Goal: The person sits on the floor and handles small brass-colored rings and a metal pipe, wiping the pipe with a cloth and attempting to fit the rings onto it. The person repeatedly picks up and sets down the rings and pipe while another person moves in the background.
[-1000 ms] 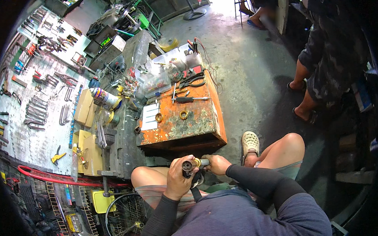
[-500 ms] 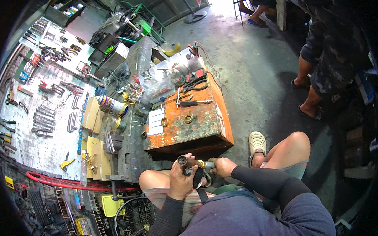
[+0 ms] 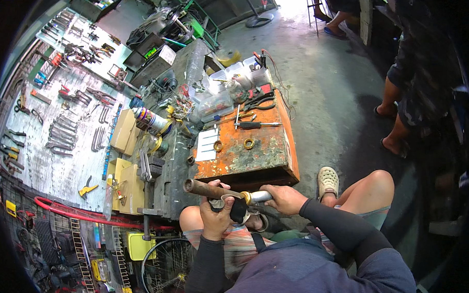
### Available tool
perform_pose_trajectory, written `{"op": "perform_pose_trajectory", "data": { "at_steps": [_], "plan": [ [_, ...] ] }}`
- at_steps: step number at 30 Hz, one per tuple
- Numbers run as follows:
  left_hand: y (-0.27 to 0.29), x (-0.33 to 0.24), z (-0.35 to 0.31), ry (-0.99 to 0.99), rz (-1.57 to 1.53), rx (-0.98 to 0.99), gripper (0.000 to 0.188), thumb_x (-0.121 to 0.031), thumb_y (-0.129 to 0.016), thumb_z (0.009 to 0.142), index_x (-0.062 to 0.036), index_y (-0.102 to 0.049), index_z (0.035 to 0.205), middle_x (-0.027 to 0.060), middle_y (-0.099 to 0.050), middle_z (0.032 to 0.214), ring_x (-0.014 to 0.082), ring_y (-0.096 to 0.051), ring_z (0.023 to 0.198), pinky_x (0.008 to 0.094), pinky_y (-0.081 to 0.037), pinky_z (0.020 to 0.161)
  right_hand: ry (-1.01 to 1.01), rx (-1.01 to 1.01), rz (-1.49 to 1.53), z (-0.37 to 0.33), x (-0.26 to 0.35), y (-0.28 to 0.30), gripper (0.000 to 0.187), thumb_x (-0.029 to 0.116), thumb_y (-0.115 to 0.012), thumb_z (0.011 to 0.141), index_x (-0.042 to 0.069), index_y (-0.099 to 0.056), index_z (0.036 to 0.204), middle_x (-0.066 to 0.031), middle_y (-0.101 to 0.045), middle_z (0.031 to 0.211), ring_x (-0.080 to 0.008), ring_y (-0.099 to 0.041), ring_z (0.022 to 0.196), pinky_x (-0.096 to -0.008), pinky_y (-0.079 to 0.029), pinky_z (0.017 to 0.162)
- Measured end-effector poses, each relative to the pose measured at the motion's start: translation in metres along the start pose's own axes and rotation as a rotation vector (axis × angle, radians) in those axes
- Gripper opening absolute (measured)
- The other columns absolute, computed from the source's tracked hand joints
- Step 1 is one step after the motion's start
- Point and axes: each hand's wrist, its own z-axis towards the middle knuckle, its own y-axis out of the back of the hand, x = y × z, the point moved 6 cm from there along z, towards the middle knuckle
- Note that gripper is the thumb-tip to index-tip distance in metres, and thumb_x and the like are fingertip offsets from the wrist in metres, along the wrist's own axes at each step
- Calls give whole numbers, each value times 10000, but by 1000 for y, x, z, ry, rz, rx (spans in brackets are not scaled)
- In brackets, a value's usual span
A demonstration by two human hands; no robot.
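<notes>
Gripping a rusty tube (image 3: 202, 189) above the lap, the left hand (image 3: 215, 219) is wrapped round its brown length, with a black cloth (image 3: 239, 211) bunched there; the right hand (image 3: 286, 199) is closed about the silver end (image 3: 260, 197), beside a brass collar (image 3: 246, 197). The tube sits just short of the near edge of the orange box (image 3: 232, 164). A dark bench (image 3: 169, 187) crowds the box's left edge; open floor (image 3: 319, 128) runs along its right. The long axis lies crosswise, nearly parallel to that near edge, the brown mouth pointing left and slightly away. Pliers (image 3: 265, 99) lie near the box's far edge.
</notes>
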Motion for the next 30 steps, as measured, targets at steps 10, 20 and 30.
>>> {"op": "perform_pose_trajectory", "data": {
  "at_steps": [10,20,30],
  "plan": [
    [-28,15,-25,80,2,104,521,-135,-871,979,-52,-607,1420,81,-754,1263,194,-713,1192,364,-587,1003,-141,-8,-99,-7,-38,-15,461,174,-772,968,31,-651,1389,-255,-755,1219,-444,-719,1174,-531,-570,1004],
    [-43,31,-42,108,207,122,447,-75,-877,943,-35,-680,1342,128,-772,1252,236,-755,1153,377,-606,997,-242,119,-121,-14,-65,-46,468,163,-757,940,42,-678,1385,-239,-773,1200,-439,-734,1146,-533,-582,972],
    [-36,36,-41,140,227,99,456,-63,-863,953,-28,-675,1366,130,-778,1270,239,-759,1174,377,-599,1032,-230,137,-156,-13,-66,-50,416,191,-780,944,33,-692,1319,-258,-776,1133,-446,-743,1109,-544,-580,952]
  ]
}}
